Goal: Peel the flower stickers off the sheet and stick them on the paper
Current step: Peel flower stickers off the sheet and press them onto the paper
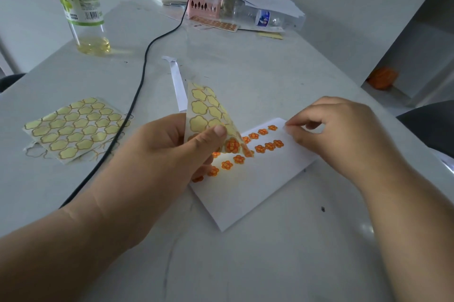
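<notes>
Grey bench [245, 265]: white paper [245, 191] at centre. Left hand [167, 152] at paper's 9 o'clock, fingers and thumb pinching sticker sheet [206, 110] over it. Right hand [344, 134] at 2 o'clock, fingers curled at paper's corner; what they hold, cannot tell. Orange flower stickers [260, 148] in rows on paper.

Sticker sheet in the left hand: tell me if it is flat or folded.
Bent over, not flat. The left hand pinches the sticker sheet above the paper; one side curls downward.
</notes>
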{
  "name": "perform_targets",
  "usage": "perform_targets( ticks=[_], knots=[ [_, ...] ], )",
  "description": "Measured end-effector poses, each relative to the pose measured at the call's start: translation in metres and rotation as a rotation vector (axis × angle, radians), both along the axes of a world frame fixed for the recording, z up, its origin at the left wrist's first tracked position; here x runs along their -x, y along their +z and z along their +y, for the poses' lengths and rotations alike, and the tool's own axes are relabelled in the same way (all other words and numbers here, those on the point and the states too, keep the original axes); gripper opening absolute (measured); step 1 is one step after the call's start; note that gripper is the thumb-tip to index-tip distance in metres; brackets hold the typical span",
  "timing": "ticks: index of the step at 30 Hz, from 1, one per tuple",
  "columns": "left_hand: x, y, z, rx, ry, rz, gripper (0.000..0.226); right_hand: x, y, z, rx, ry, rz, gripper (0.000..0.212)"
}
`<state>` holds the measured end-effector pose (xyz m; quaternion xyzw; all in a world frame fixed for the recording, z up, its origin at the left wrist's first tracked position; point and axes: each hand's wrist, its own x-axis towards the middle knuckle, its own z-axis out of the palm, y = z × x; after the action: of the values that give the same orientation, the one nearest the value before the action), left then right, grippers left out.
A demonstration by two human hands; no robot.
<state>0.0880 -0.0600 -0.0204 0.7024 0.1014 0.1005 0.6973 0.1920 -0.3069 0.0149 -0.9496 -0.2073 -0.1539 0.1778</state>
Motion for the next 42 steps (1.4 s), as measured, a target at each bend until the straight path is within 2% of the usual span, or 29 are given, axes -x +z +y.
perform_targets(
  ticks=[15, 29, 36, 38, 42],
  knots=[
    [-0.003, -0.002, 0.003, 0.039, -0.001, 0.051, 0.052, -0.004, -0.006, -0.001, 0.221, -0.061, 0.092, 0.002],
    [-0.002, -0.001, 0.003, 0.04, -0.003, 0.055, 0.052, -0.004, -0.004, 0.001, 0.215, -0.054, 0.177, 0.002],
    [-0.003, -0.001, 0.002, 0.019, -0.005, 0.046, 0.053, 0.007, 0.007, 0.007, 0.316, -0.059, 0.248, 0.008],
    [-0.002, 0.0, 0.001, 0.017, -0.006, 0.04, 0.054, 0.015, 0.01, 0.01, 0.377, -0.059, 0.263, 0.017],
    [-0.001, 0.0, 0.001, -0.018, -0.026, 0.01, 0.051, 0.032, 0.007, 0.021, 0.567, -0.064, 0.109, 0.037]
  ],
)
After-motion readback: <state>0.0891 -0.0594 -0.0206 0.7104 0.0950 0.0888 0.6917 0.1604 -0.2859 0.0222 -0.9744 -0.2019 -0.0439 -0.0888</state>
